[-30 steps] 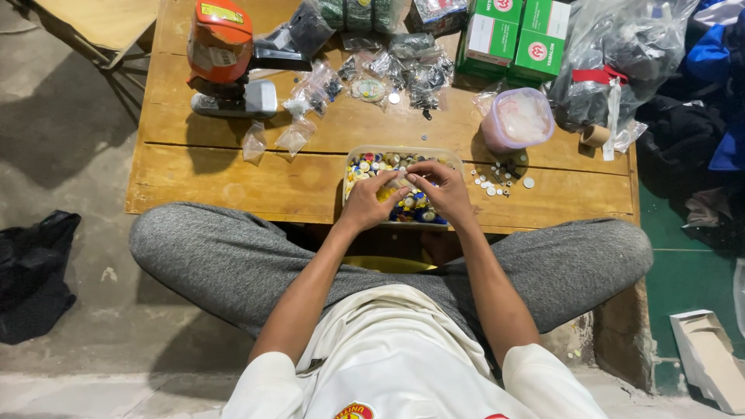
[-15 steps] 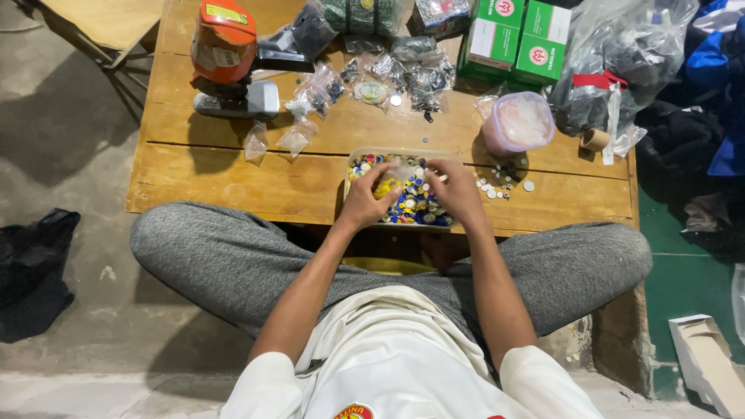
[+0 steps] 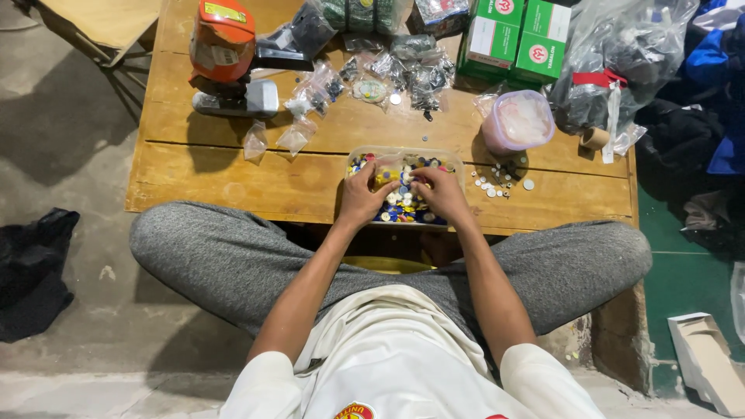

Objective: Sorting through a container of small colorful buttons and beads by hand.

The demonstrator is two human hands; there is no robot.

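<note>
Both the left hand [image 3: 363, 198] and right hand [image 3: 441, 194] were curled, fingertips dipped among small coloured pieces in the clear tray [image 3: 454, 159] directly beneath them; any grip was hidden.

Both hands [image 3: 403, 192] in clear tray [image 3: 458, 164] of coloured buttons [image 3: 403, 211], low wooden table [image 3: 233, 178].

Both hands' fingertips and the small pieces they pick blur together.

Two green boxes [image 3: 518, 35], one clear tray of small coloured pieces [image 3: 403, 186], one lidded pink tub [image 3: 518, 122], one orange tool [image 3: 223, 35], two hands [image 3: 403, 194].
</note>
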